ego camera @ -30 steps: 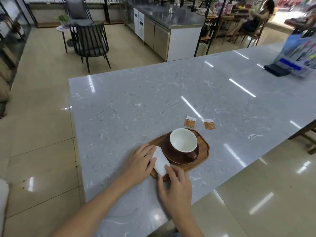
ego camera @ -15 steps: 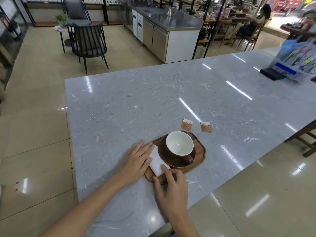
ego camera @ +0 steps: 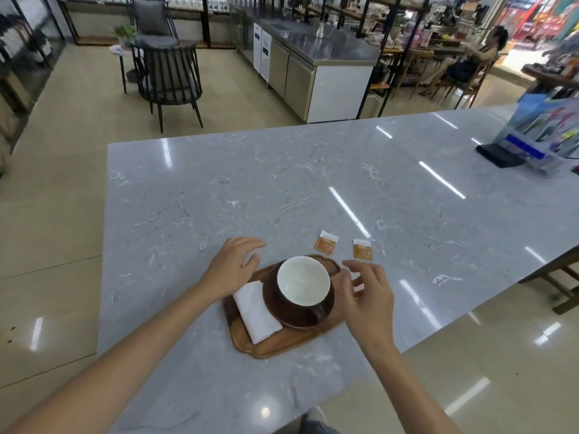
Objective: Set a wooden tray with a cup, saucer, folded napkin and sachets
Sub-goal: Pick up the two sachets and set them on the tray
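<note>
A wooden tray [ego camera: 283,345] lies near the front edge of the grey marble table [ego camera: 282,189]. On it stands a brown saucer [ego camera: 297,317] with a brown cup [ego camera: 303,285], white inside. A folded white napkin [ego camera: 256,311] lies on the tray left of the saucer. Two orange sachets [ego camera: 326,247] [ego camera: 362,249] lie on the table just beyond the tray. My left hand [ego camera: 235,264] hovers with relaxed fingers over the tray's far left corner. My right hand [ego camera: 366,292] hovers at the tray's right side, fingers loosely spread, holding nothing.
A stand of leaflets [ego camera: 545,136] and a dark flat item [ego camera: 498,155] sit at the table's far right. Beyond the table are a black chair [ego camera: 169,79], a steel counter [ego camera: 319,57] and a seated person [ego camera: 470,61].
Both hands have left the napkin. My left hand moved up past the tray's far left corner, my right hand swung round to the tray's right side. The napkin stays on the tray.
</note>
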`<state>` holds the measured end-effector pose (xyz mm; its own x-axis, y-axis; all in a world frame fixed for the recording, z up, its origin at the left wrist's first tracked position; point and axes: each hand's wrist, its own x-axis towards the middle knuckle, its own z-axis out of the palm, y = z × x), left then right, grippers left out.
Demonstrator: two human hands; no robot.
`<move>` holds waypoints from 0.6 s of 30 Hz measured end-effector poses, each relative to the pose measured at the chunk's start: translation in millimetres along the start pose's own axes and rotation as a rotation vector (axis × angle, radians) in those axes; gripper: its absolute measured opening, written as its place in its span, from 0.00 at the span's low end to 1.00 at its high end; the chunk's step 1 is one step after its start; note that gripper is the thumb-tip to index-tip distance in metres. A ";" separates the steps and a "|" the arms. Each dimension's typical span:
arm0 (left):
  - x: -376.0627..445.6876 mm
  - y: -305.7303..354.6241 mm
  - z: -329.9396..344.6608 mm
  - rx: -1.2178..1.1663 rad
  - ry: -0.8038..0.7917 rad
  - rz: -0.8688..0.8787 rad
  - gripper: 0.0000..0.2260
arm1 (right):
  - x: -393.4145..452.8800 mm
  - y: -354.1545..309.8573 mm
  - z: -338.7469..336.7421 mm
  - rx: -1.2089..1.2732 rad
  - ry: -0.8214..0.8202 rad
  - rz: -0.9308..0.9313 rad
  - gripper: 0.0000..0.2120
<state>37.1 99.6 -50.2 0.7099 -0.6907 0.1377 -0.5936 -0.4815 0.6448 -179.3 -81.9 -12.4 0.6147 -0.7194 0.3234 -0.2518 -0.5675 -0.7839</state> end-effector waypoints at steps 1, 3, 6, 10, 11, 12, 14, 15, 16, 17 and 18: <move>11.4 4.5 2.4 0.007 0.006 -0.021 0.15 | 15.2 7.7 0.3 0.005 -0.018 0.037 0.06; 33.8 13.2 9.0 0.017 0.035 -0.074 0.15 | 45.3 25.1 4.1 0.021 -0.071 0.129 0.07; 64.3 24.1 25.1 0.017 0.039 -0.128 0.14 | 88.7 48.9 15.7 -0.031 -0.215 0.261 0.13; 96.5 42.2 55.9 -0.135 -0.061 -0.276 0.15 | 126.3 70.4 37.0 -0.152 -0.416 0.332 0.19; 104.1 46.3 63.3 -0.172 -0.089 -0.316 0.14 | 132.7 74.4 42.4 -0.179 -0.440 0.339 0.20; 111.2 49.9 70.3 -0.191 -0.111 -0.346 0.14 | 137.8 77.9 47.3 -0.203 -0.455 0.339 0.21; 122.9 54.4 81.2 -0.184 -0.150 -0.385 0.14 | 146.3 82.5 55.6 -0.247 -0.463 0.320 0.22; 127.6 55.7 84.7 -0.172 -0.173 -0.398 0.14 | 149.9 83.7 58.9 -0.250 -0.458 0.312 0.22; 131.3 56.2 87.7 -0.161 -0.196 -0.408 0.15 | 153.2 84.7 61.4 -0.236 -0.453 0.306 0.22; 134.8 56.3 90.1 -0.157 -0.213 -0.420 0.15 | 156.5 86.0 63.6 -0.214 -0.454 0.301 0.22; 137.6 55.9 91.9 -0.167 -0.217 -0.439 0.15 | 159.7 87.5 65.5 -0.191 -0.461 0.295 0.22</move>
<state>66.7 -72.0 -64.3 0.7730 -0.5477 -0.3201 -0.1764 -0.6702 0.7209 -54.2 -220.2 -64.0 0.7496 -0.6334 -0.1921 -0.5658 -0.4627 -0.6825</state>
